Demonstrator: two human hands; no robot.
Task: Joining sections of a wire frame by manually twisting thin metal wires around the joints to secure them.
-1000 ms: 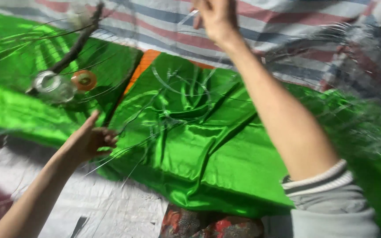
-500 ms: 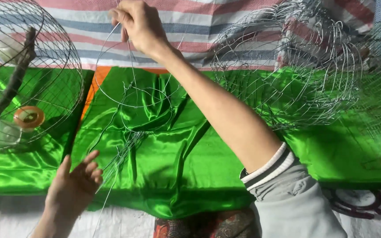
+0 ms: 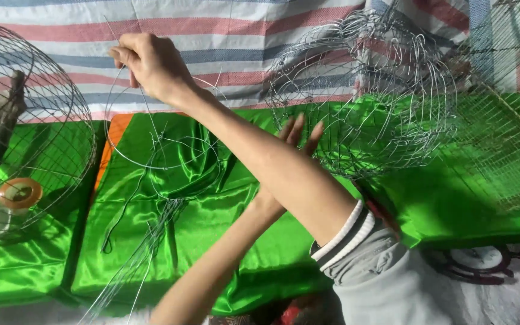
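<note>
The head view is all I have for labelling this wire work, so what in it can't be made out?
- Left hand: palm and thumb hidden behind the right forearm; only fingertips show.
- Right hand: its fingertips face away, so the grip on the thin wire is unclear.
- Wire basket: strands tangle and blur.
- Round wire cage: cut off by the left edge.
- Wire mesh: cut off by the right edge, blurred.

Wire ring (image 3: 151, 135) lay on cloth (image 3: 224, 210), wire cage (image 3: 25, 132) to its left, tangled wire basket (image 3: 368, 90) right, striped sheet (image 3: 242, 36) behind.
</note>
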